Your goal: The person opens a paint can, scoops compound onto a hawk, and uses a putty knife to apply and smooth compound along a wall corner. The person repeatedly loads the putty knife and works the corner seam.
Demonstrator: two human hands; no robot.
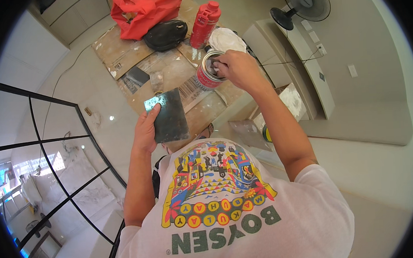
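My left hand (145,131) grips a dark, flat rectangular plate (172,120) by its left edge, thumb on top. A bright wet-looking patch shines at the plate's upper left corner. To the right, my right hand (237,67) is closed with its fingers at the mouth of a red-labelled metal can (206,78). Whatever those fingers hold is hidden by the hand and the can's rim. The can stands on cardboard (137,97), a little beyond the plate and to its right.
Beyond the can are a red bottle (205,26), a black pouch (165,35), a red bag (144,11) and a white cloth (228,39). A fan (306,3) is at the far right. A black-framed glass panel (41,142) rises on the left.
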